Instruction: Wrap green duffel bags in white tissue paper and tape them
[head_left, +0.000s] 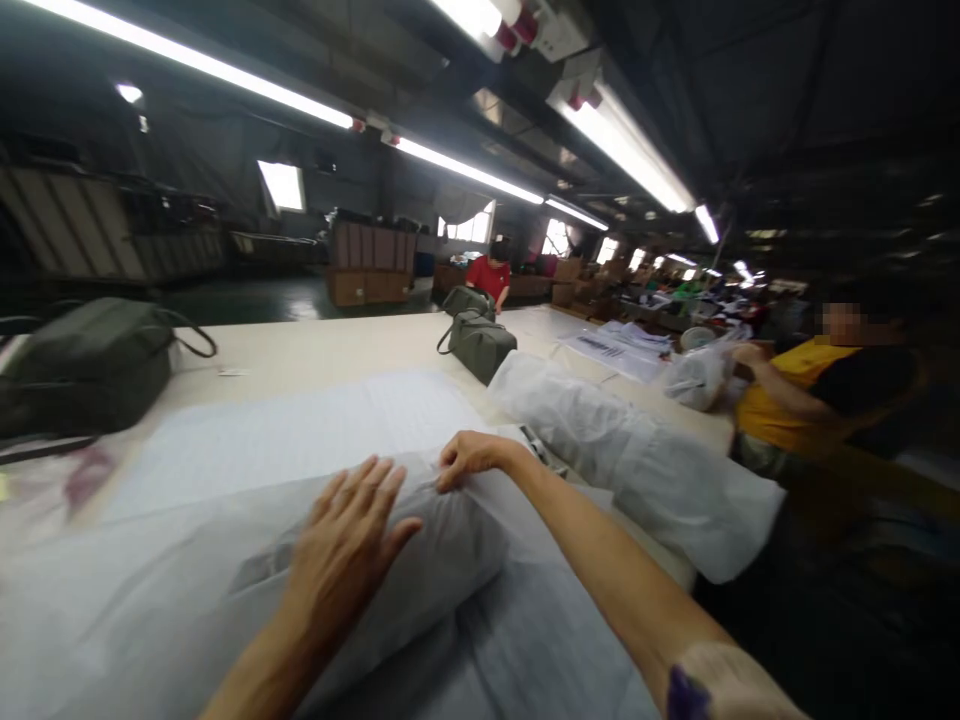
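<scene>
A bulky bundle wrapped in translucent white plastic (442,560) lies across the near edge of the table, with something dark faintly showing through. My left hand (349,535) rests flat on top of it, fingers stretched out. Just to the right, my right hand (466,460) is closed, its fingers pinching a gathered fold of the plastic. Behind both hands a pale sheet (315,425) is spread flat on the table. A second plastic-wrapped bundle (637,450) lies to the right of my right forearm.
A dark green bag (94,365) stands at the table's left, and green bags (484,345) stand at its far side. Flat printed plastic (611,345) lies beyond the second bundle. A person in yellow and black (795,400) handles plastic at right; one in red (487,275) is farther back.
</scene>
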